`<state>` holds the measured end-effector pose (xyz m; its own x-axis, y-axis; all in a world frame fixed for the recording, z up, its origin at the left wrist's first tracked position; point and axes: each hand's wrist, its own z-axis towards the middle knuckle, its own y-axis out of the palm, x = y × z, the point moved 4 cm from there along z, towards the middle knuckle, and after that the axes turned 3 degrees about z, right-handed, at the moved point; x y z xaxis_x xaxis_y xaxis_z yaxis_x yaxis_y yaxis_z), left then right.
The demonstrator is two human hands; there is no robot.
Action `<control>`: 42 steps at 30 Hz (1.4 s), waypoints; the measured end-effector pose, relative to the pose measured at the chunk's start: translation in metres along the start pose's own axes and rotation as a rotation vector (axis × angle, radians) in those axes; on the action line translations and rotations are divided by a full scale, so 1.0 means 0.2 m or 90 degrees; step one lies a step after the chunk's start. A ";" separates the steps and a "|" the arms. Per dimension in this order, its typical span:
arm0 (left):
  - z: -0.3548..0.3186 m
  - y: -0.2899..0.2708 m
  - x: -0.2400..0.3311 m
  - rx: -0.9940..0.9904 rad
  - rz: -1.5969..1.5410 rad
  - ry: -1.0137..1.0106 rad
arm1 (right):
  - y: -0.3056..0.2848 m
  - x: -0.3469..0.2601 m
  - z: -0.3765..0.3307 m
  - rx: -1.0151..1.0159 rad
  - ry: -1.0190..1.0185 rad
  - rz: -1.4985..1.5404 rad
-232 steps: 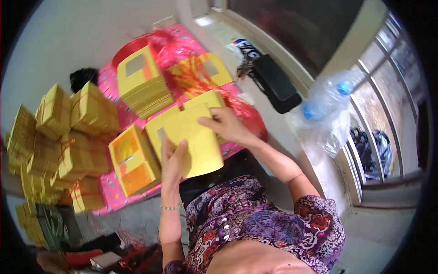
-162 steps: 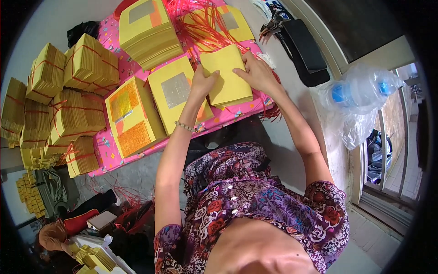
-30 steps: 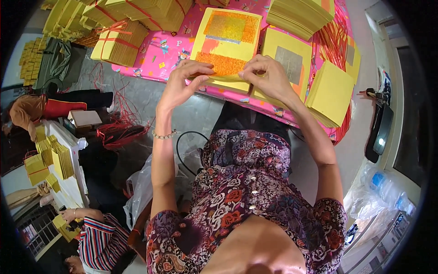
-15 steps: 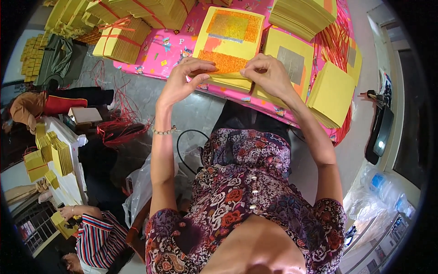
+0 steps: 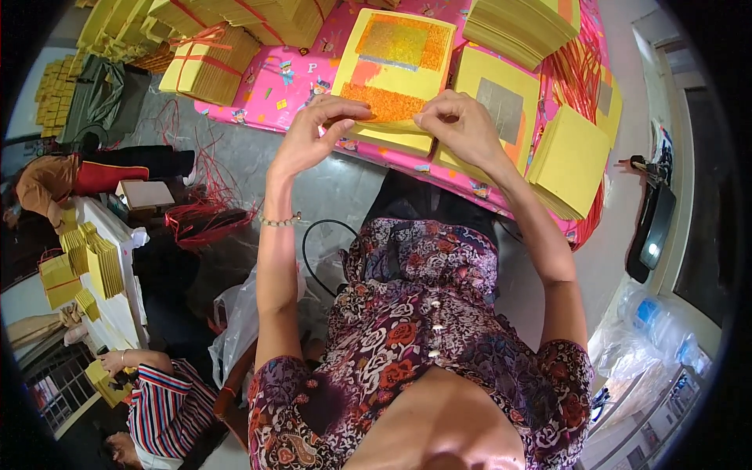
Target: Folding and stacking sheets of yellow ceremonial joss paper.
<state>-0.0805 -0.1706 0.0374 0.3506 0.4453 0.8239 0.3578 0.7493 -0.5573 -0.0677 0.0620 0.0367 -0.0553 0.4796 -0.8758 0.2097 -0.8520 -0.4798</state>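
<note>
A thick stack of yellow sheets lies flat in the upper middle of the frame, turned slightly clockwise. Its top sheet bears a patch of orange, gold and silver toward the upper edge and a mottled orange band along the lower edge, which bows slightly.

Your left hand and right hand cover the near corners of the orange-patterned stack, so you cannot tell how many sheets, if any, lie between your fingertips, and your right hand also hides part of the grey-patched stack. Above them, the top edge cuts off the tall yellow stack and some tied bundles. At your lower left, the dark thing by the striped-shirted co-worker's hand is too small to make out.
</note>
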 end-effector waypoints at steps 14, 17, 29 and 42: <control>0.00 0.01 -0.02 0.003 -0.014 -0.002 | 0.00 0.03 0.01 0.011 -0.026 -0.005; 0.01 0.01 -0.03 0.007 -0.014 -0.002 | 0.00 0.03 0.00 0.007 -0.016 -0.001; -0.01 0.01 0.00 -0.013 -0.049 -0.054 | -0.01 0.00 -0.01 0.015 -0.012 -0.020; 0.08 0.18 0.18 0.157 0.203 0.085 | -0.07 -0.20 -0.08 0.225 -0.260 -0.082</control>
<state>-0.0684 -0.1207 0.0479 0.5252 0.6185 0.5845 0.0008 0.6865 -0.7271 -0.0529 0.0579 0.0797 -0.4469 0.5241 -0.7250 -0.1605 -0.8443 -0.5113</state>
